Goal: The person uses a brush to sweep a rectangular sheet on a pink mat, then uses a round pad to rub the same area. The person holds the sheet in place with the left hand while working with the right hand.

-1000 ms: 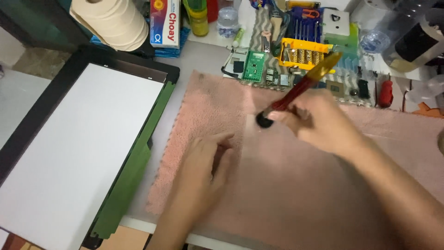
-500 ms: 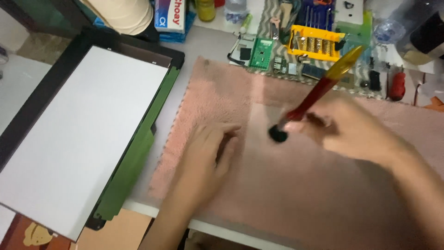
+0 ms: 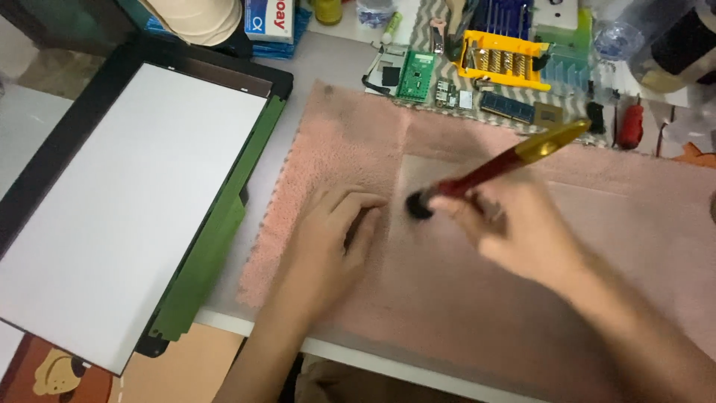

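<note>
A brush [image 3: 492, 170] with a red handle, gold end and dark, blurred tip is gripped in the right hand [image 3: 514, 231] above the pink towel [image 3: 634, 246] on the worktop. The left hand [image 3: 332, 239] is pressed flat, seemingly empty. Since earlier, the brush has been shifted slightly rightward.

Soft, fairly dim, even light. The white panel [image 3: 112, 201] is the brightest area, without harsh glare. Right of it, the right hand [image 3: 514, 231] and its brush [image 3: 492, 168] are motion-blurred; shadows are faint.
</note>
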